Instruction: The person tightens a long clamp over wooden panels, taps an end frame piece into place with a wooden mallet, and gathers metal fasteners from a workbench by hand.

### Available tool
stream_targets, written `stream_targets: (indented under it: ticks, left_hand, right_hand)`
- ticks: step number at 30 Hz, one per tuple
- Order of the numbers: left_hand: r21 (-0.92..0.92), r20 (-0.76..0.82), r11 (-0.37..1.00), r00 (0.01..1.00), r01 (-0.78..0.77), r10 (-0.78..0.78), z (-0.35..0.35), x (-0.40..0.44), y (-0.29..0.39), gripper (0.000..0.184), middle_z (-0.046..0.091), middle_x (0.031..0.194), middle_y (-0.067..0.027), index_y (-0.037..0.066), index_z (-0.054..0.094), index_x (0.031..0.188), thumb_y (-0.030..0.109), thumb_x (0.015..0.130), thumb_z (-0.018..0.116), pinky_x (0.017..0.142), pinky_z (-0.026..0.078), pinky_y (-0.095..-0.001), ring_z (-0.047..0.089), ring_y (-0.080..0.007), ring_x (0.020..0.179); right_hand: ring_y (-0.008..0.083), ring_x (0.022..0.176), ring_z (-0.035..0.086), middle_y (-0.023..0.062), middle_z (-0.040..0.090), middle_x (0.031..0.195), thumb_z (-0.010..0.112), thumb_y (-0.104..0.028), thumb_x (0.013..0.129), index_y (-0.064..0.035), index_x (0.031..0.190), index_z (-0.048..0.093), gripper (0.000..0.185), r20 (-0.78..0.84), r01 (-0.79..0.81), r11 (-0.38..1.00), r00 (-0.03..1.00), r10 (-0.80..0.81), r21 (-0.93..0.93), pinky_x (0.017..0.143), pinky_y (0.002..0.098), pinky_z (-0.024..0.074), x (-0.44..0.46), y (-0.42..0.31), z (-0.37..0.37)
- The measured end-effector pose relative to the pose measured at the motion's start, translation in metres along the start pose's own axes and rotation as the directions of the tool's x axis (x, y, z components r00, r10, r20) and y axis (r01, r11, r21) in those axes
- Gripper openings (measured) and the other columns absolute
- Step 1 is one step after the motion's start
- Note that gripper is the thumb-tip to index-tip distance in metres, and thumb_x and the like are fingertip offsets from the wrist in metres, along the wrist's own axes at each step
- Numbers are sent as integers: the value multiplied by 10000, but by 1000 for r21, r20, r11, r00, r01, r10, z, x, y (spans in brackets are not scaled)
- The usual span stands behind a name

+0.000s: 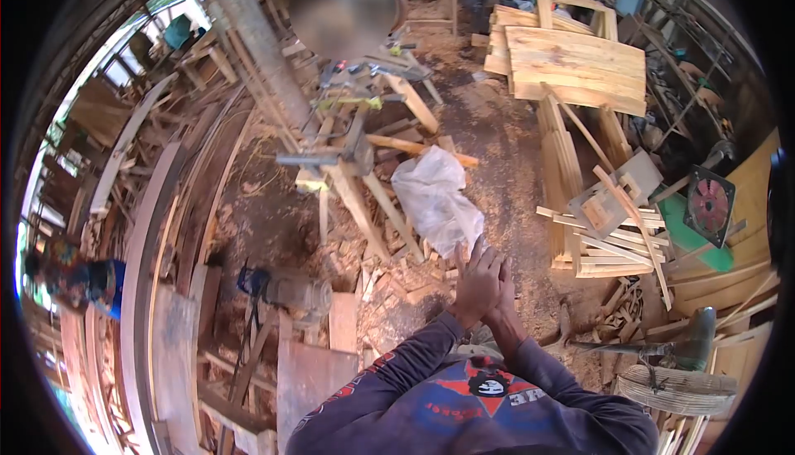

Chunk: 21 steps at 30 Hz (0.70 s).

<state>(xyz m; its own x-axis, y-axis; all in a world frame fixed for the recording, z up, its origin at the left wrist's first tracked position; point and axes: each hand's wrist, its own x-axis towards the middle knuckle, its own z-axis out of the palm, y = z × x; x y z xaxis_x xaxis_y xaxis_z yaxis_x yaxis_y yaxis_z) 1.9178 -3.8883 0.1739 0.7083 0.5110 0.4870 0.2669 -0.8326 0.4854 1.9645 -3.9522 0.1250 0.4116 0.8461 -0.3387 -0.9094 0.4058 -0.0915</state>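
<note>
My left hand and my right hand are pressed together in front of my body, the left partly covering the right. Their fingers are closed and point away from me. Whatever may be between them is hidden. Just beyond the fingertips is a crumpled, translucent plastic bag. Its near end meets the fingers in this view, but I cannot tell whether they grip it. Left of the bag, a wooden trestle stands over wood shavings and offcuts.
Wide boards lie stacked at the upper right, with thin wood strips piled nearer. Long planks run along the left. A person is at the far left; another, blurred, is beyond the trestle. A fan-like grille stands right.
</note>
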Motion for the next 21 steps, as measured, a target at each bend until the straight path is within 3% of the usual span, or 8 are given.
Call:
stream_targets:
  ticks: [6,10,12,14,17,19,20,21]
  left_hand:
    - [-136,-125,990,991,37,-55,11,74,-13,179,631,1218,-96,75,711,1004,199,928,608,1143,120,-596,471,-317,1325]
    - [-365,-85,928,991,70,-108,71,113,-43,287,649,1158,-121,23,641,1172,225,980,574,1046,363,-437,567,-287,1180]
    - [-778,492,114,713,617,-500,90,141,-46,365,658,1142,-100,-9,605,1231,282,1025,526,937,456,-325,613,-204,1077]
    - [-678,735,-542,477,496,-483,133,169,-59,479,679,1071,-63,-15,612,1235,399,1029,484,909,491,-299,644,-171,933]
    - [-516,805,-712,553,476,-214,195,226,-83,534,676,1176,-98,-10,641,1198,444,1026,419,1023,451,-345,627,-214,1086]
    - [-332,764,-800,639,499,82,219,290,-72,532,684,1188,-122,0,648,1202,436,1025,401,1065,424,-364,626,-236,1114]
    - [-462,793,-714,605,526,-67,241,325,-66,546,650,1263,-150,-15,618,1241,429,1026,384,1114,387,-383,585,-271,1208]
    - [-470,770,-709,636,525,-39,263,361,-61,535,619,1306,-167,-26,590,1271,401,1030,377,1143,355,-394,550,-289,1256]
  right_hand:
    - [259,1053,624,101,665,1128,480,-294,1033,-52,1207,615,328,-173,66,995,984,-52,78,955,423,498,48,-31,47]
    - [253,942,662,109,681,1033,471,-253,1026,-28,1147,622,297,-277,65,986,961,-21,151,870,403,548,96,-73,47]
    - [237,876,666,106,681,941,471,-252,1021,-47,1016,616,251,-267,64,968,964,3,244,814,378,560,135,-104,37]
    - [215,810,655,100,659,860,476,-248,1019,-65,898,580,242,-28,68,954,998,-62,291,737,360,559,170,-140,36]
    - [196,751,621,86,631,826,484,-258,1019,-36,886,593,280,-105,389,899,904,-415,-200,697,317,520,214,-189,90]
    - [185,790,623,85,637,836,485,-249,1019,-6,888,634,314,86,529,516,750,-656,-674,751,305,501,246,-235,103]
    - [172,808,624,83,643,844,489,-230,1022,10,884,658,324,258,539,194,650,-715,-820,769,301,493,268,-267,111]
    - [158,767,620,83,673,853,506,-115,1013,22,877,680,260,276,642,336,661,-697,-690,739,296,494,292,-291,115]
